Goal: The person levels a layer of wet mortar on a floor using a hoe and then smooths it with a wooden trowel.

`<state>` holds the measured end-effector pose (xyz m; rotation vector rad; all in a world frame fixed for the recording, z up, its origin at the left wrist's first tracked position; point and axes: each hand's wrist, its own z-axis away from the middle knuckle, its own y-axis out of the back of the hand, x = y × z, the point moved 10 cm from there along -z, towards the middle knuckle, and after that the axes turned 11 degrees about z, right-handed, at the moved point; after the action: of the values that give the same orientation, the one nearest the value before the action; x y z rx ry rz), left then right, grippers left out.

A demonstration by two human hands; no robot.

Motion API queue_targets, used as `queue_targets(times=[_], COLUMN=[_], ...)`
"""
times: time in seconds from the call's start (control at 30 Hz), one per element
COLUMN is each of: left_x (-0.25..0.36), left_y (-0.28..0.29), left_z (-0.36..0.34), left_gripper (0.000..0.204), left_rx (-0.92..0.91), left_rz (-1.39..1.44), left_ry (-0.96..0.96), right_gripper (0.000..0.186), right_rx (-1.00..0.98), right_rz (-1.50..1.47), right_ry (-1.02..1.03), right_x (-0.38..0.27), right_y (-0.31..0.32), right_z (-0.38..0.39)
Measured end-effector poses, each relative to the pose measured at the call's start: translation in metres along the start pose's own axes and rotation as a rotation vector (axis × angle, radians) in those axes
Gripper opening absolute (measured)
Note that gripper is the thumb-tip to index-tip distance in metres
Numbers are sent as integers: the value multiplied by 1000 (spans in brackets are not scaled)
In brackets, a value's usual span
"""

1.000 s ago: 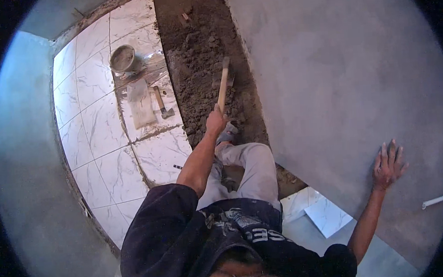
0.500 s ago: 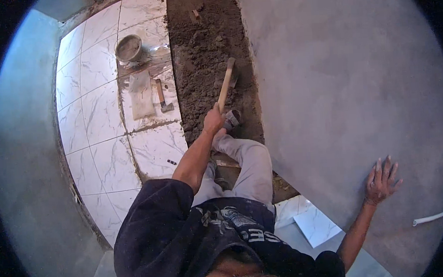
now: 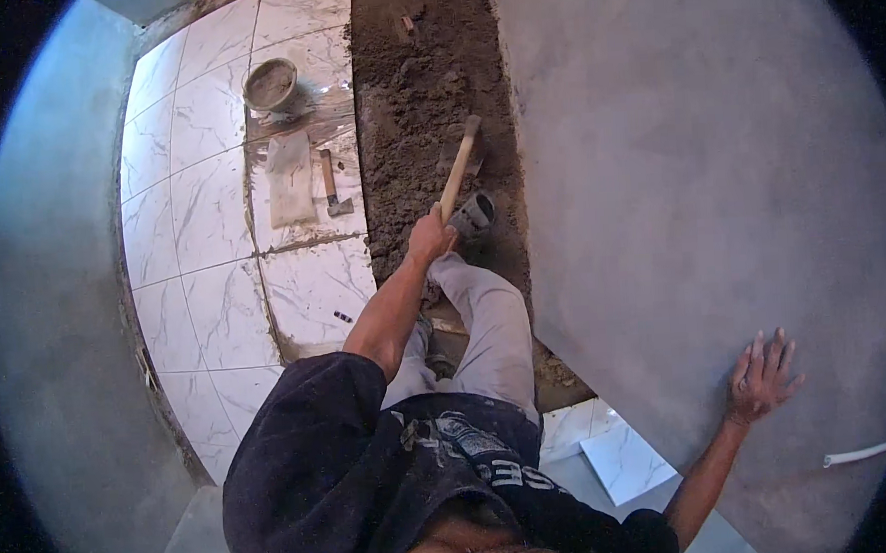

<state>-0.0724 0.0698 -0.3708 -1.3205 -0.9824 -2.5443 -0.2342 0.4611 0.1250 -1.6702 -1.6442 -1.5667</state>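
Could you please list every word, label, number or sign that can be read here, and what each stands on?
Dark shirt: pale printed lettering, partly lost in folds; I won't copy its wording.
Small dark object on the white tiles: any marks are too small to read.
Wooden-handled tool in the left hand, short hand tool and bucket: no lettering that I can make out.

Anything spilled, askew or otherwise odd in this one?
Yes. Brown smears dirty the white floor tiles beside the bucket, while those farther left look cleaner. At lower right, a marbled tile appears turned out of line with the neighbouring tiles.
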Motion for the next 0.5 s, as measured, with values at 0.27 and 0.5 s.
queue_targets(times=[0.27, 0.5], left_x=[4, -14], left_y=[0, 3], left_z=[2, 3], left_gripper=[53, 59], left_rx=[-25, 38], left_rz=[-9, 6], left_ry=[41, 26], right_gripper=[27, 22], right_rx=[60, 50], right_rz=[38, -5], right_ry=[-3, -18], right_x=[0, -8], right_y=[7, 10], right_z=[-4, -8])
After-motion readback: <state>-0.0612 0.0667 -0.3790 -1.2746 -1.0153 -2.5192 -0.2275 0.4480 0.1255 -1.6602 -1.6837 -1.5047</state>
